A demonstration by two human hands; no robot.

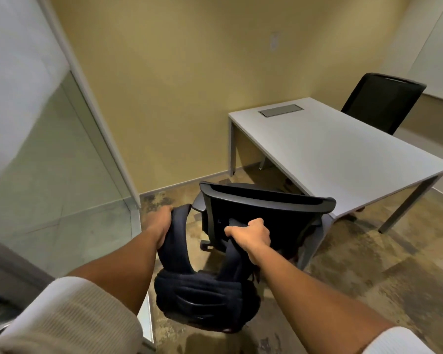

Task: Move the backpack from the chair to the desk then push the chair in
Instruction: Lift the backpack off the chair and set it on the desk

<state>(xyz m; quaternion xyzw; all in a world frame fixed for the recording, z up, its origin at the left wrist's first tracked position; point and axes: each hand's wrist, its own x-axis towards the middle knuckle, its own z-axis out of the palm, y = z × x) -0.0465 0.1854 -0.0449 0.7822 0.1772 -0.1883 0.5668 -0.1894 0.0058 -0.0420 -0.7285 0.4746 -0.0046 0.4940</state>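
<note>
A dark navy backpack (pixel 205 297) hangs in the air in front of me, on the near side of the black office chair (pixel 264 213), with its padded back panel facing me. My left hand (pixel 161 223) grips one shoulder strap. My right hand (pixel 251 235) is closed on the other strap, just before the chair's backrest. The chair stands pulled out from the near corner of the light grey desk (pixel 343 154), its back toward me. The chair's seat is hidden behind its backrest.
A second black chair (pixel 384 103) stands at the desk's far side. A grey cable hatch (pixel 279 110) is set into the desk top. A glass partition (pixel 49 175) runs along my left. Yellow walls close the corner; patterned carpet (pixel 368 264) covers the floor.
</note>
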